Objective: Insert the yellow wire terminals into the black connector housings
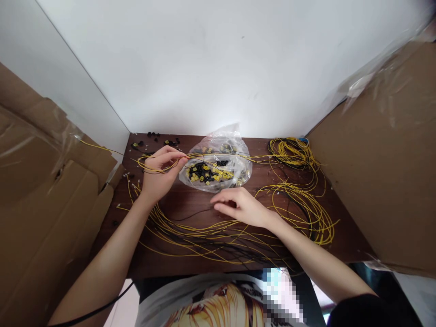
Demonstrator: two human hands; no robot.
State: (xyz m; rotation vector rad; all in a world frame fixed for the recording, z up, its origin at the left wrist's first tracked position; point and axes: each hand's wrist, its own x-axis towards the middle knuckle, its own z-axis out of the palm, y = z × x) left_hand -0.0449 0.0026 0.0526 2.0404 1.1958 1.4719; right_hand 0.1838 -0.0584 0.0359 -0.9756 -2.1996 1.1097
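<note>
My left hand (162,170) pinches a few thin yellow and black wires near the left of a clear plastic bag (243,170). These wires stretch right across the bag toward a coiled yellow bundle (289,152). Inside the bag lie many small black and yellow connectors (204,173). Just below the bag is my right hand (238,204), its fingers curled together around the end of a thin dark wire (190,216). A long loose bundle of yellow and black wires (204,240) curves across the table below both hands.
The brown table (170,265) has a white wall (211,68) behind it. Cardboard stands at the left (51,181) and at the right (384,159). Small black pieces (153,134) lie at the back left. Another loop of yellow wires (316,213) rests at the right.
</note>
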